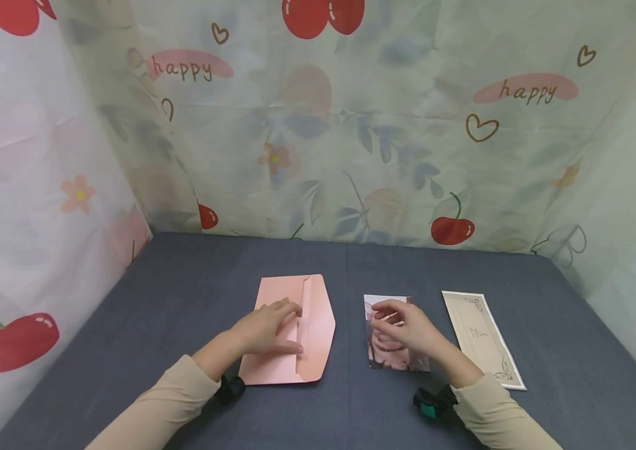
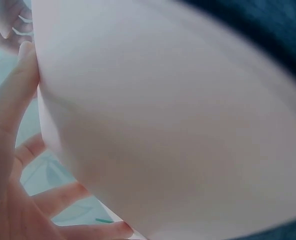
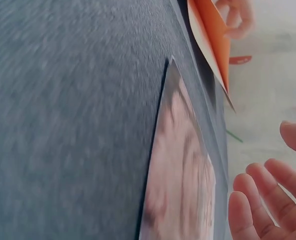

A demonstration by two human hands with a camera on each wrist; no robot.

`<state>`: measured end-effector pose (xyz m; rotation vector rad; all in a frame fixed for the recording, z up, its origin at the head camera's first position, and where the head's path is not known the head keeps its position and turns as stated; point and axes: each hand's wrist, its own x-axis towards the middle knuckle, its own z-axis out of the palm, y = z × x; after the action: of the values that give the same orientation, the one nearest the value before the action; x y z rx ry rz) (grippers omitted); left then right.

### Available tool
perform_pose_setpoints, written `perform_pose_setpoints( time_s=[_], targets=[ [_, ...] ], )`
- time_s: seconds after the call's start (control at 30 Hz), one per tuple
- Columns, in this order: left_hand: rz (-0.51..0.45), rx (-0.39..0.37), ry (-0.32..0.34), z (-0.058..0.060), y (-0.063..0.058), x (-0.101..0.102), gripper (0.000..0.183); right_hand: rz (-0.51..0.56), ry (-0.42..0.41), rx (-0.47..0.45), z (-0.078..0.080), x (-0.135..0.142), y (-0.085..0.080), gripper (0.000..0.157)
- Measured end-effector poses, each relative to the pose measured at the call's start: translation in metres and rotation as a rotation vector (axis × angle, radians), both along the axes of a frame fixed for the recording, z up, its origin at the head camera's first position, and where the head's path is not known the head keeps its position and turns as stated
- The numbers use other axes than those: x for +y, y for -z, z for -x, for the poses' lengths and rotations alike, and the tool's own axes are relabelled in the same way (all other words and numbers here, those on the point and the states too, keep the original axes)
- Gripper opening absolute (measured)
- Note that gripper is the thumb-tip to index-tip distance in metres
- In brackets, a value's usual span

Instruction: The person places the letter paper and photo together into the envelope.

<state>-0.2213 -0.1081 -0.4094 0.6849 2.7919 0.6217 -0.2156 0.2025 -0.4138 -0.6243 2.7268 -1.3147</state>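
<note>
A pink envelope (image 1: 273, 369) lies on the table with its flap spread out to the right. My left hand (image 1: 264, 328) is over it, thumb and fingers parted near the edge of the pocket. In the left wrist view, the fingertips (image 2: 80, 189) are right at the edge of the pale pink paper (image 2: 173, 120). To the right lies a photo card (image 1: 388, 350) with a pinkish print. Above this card hovers my right hand (image 1: 408, 325), its fingers loosely bent and holding nothing; the right wrist view shows the hand (image 3: 273, 200) apart from the photo card (image 3: 175, 175).
A long beige card (image 1: 478, 334) with ornate corners and a white border lies right of the photo card, partly behind the right forearm. Dark grey cloth covers the table (image 1: 346, 412). A printed curtain (image 1: 346, 125) stands around the back and sides.
</note>
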Motion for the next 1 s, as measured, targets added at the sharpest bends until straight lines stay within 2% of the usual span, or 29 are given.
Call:
perform_pose_setpoints(
  time_s=[0.7, 1.0],
  targets=[
    [0.007, -0.011, -0.003, 0.002, 0.001, 0.000, 0.057, -0.035, 0.214, -0.046, -0.003, 0.041, -0.001, 0.033],
    [0.006, -0.005, 0.006, 0.002, 0.001, 0.000, 0.057, -0.048, 0.333, -0.133, -0.003, 0.054, 0.005, 0.036]
  ],
)
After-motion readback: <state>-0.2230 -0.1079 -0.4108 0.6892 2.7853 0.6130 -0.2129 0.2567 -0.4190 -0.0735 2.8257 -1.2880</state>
